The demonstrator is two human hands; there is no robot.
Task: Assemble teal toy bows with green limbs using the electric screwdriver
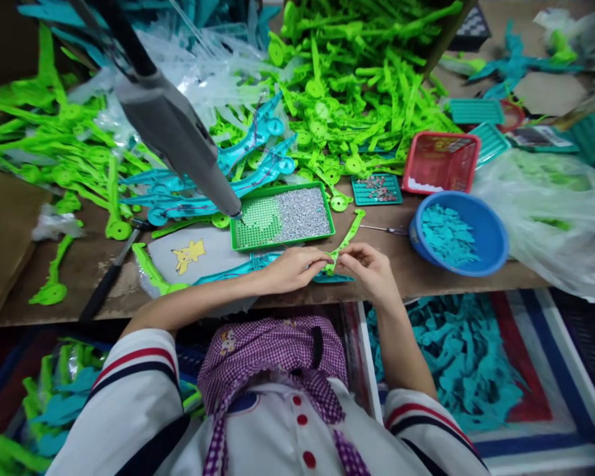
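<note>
Head view: both hands, left [292, 270] and right [369, 268], pinched on green plastic part [344, 242].

There's just the one view, a camera worn on the person's head, aimed forward and steeply down. It's so steep you get their own checked scarf [277, 360] and white collar along the near edge, with both forearms reaching away from the lens. The left hand [290, 268] and right hand [369, 268] sit about dead centre at close range. Further out the wooden workbench [476, 274] runs left to right across the middle, and the heap of green plastic parts [357, 86] fills the far side. Edges bend outward, so it's a wide lens. A grey arm-like pole [173, 132] crosses in from the far left.
</note>
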